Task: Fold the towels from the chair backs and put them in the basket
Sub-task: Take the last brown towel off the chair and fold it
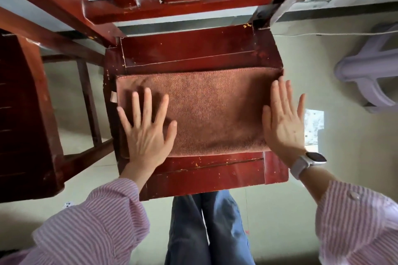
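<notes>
A rust-brown towel (pixel 211 109) lies folded into a flat rectangle on the seat of a red wooden chair (pixel 189 54). My left hand (pixel 148 131) rests flat on the towel's left part, fingers spread. My right hand (pixel 284 122) lies flat at the towel's right edge, fingers apart, with a white watch on the wrist. Neither hand holds anything. The chair back (pixel 176 2) rises at the top of the view with no towel on it. No basket is in view.
A second dark red wooden chair (pixel 28 114) stands close at the left. A pale lilac plastic stool (pixel 370 66) sits on the floor at the right. Light tiled floor (pixel 355 140) surrounds the chair. My legs in blue jeans (pixel 206 226) are below the seat's front edge.
</notes>
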Demonstrator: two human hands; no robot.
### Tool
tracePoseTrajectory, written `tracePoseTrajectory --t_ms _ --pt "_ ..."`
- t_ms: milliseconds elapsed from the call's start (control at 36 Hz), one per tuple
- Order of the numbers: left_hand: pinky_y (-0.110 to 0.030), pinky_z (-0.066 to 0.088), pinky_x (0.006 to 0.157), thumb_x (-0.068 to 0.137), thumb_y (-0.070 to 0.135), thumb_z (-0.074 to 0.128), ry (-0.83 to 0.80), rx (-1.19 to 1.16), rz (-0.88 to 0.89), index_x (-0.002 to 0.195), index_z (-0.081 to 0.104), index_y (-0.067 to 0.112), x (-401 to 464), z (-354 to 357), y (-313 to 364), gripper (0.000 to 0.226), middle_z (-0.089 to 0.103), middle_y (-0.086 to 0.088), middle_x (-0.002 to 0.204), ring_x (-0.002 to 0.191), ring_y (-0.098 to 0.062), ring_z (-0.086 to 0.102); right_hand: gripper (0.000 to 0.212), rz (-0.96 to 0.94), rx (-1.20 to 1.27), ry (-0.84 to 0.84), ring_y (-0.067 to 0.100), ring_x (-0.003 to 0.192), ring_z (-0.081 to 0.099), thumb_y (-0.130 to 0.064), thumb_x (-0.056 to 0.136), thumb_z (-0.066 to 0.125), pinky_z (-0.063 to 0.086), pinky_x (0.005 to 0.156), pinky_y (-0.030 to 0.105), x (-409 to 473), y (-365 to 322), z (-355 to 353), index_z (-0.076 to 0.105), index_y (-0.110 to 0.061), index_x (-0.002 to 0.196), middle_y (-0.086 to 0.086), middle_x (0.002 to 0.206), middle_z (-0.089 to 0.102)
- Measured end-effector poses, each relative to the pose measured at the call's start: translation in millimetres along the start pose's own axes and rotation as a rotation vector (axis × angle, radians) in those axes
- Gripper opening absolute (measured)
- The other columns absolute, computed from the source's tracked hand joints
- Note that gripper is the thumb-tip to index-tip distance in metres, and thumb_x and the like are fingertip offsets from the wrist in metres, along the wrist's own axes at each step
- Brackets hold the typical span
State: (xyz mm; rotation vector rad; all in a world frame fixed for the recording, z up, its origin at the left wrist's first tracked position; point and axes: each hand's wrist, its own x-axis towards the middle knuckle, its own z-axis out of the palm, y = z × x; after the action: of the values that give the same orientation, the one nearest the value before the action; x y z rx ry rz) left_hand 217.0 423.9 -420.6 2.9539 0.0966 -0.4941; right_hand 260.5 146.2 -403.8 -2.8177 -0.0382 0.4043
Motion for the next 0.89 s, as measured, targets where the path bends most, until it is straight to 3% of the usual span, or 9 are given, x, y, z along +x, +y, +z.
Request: tracePoseTrajectory --t_ms 111,222,278,333,389,444,583,806,889 --pt "-0.062 0.001 0.11 0.089 0.051 0.024 -0.04 0.004 -0.045 0.145 0.012 0.029 -3.3 7.7 -0.7 0.061 0.006 -0.01 0.155 0.142 -0.032 -0.001 0.061 0.021 -0.086 -0.1 0.01 0.141 -0.008 -0.037 0.092 0.011 -0.004 0.115 0.05 9.5 3.2 6.0 -0.003 -0.012 0.146 0.003 0.156 -0.002" --pt "-0.061 -0.001 0.109 0.089 0.052 0.023 -0.048 0.023 -0.049 0.145 0.01 0.03 -1.9 8.6 -0.6 0.062 0.005 -0.01 0.155 0.142 -0.032 -0.002 0.06 0.037 -0.063 -0.134 0.013 0.142 -0.008 -0.035 0.093 0.013 -0.005 0.116 0.048 18.9 4.7 7.6 -0.004 -0.013 0.146 0.002 0.156 -0.006" --pt "-0.061 -0.001 0.109 0.089 0.052 0.022 -0.054 0.033 -0.052 0.145 0.008 0.03 -1.9 8.4 -0.8 0.062 0.004 -0.009 0.155 0.142 -0.032 -0.003 0.057 0.041 0.043 -0.088 0.015 0.144 0.001 -0.031 0.093 0.019 -0.002 0.116 0.044 19.1 2.4 3.9 0.007 -0.012 0.146 0.004 0.156 0.004" --pt "-0.061 -0.001 0.109 0.089 0.053 0.021 -0.062 0.031 -0.053 0.144 0.005 0.03 -2.1 7.7 -1.2 0.062 0.003 -0.009 0.156 0.142 -0.031 -0.004 0.052 0.085 0.205 0.034 0.022 0.14 0.022 -0.022 0.092 0.029 0.014 0.116 0.043 18.6 1.2 -1.3 0.028 -0.007 0.141 0.01 0.151 0.026" --pt "-0.061 0.0 0.109 0.09 0.053 0.019 -0.073 0.031 -0.049 0.144 0.002 0.03 -2.3 6.9 -1.8 0.061 0.003 -0.009 0.156 0.142 -0.032 -0.004 0.041 0.184 0.329 0.18 0.031 0.123 0.044 -0.014 0.089 0.038 0.033 0.106 0.041 18.2 1.1 -4.7 0.044 -0.001 0.128 0.019 0.132 0.047" --pt "-0.062 0.001 0.109 0.09 0.054 0.018 -0.081 0.034 -0.044 0.143 0.001 0.03 -1.8 5.3 -2.0 0.061 0.004 -0.009 0.156 0.142 -0.032 -0.003 0.029 0.337 0.404 0.253 0.035 0.105 0.052 -0.01 0.089 0.045 0.038 0.094 0.035 17.4 0.4 -7.3 0.053 0.001 0.115 0.021 0.112 0.055" --pt "-0.062 0.003 0.109 0.089 0.055 0.018 -0.107 0.031 -0.033 0.144 0.005 0.03 -0.8 2.8 -1.8 0.061 0.006 -0.01 0.155 0.142 -0.033 -0.001 0.023 0.643 0.397 0.094 0.032 0.098 0.057 -0.021 0.09 0.052 0.037 0.074 0.026 18.3 -1.4 -11.6 0.063 -0.004 0.101 0.015 0.101 0.066" --pt "-0.062 0.004 0.108 0.088 0.057 0.017 -0.15 0.029 -0.04 0.143 0.004 0.031 0.0 -0.3 -3.0 0.062 0.004 -0.009 0.156 0.142 -0.033 -0.002 0.02 0.712 0.389 -0.071 0.034 0.09 0.059 -0.021 0.085 0.053 0.038 0.068 0.028 29.4 -4.7 -12.4 0.067 -0.007 0.089 0.017 0.091 0.066" --pt "-0.063 0.005 0.108 0.087 0.057 0.018 -0.168 0.03 -0.046 0.144 0.006 0.03 0.7 -2.0 -2.7 0.063 0.006 -0.01 0.155 0.142 -0.034 0.0 0.028 0.66 0.387 -0.133 0.032 0.063 0.048 -0.015 0.08 0.051 0.035 0.058 0.03 31.6 -8.6 -19.7 0.053 -0.01 0.053 0.013 0.056 0.049"
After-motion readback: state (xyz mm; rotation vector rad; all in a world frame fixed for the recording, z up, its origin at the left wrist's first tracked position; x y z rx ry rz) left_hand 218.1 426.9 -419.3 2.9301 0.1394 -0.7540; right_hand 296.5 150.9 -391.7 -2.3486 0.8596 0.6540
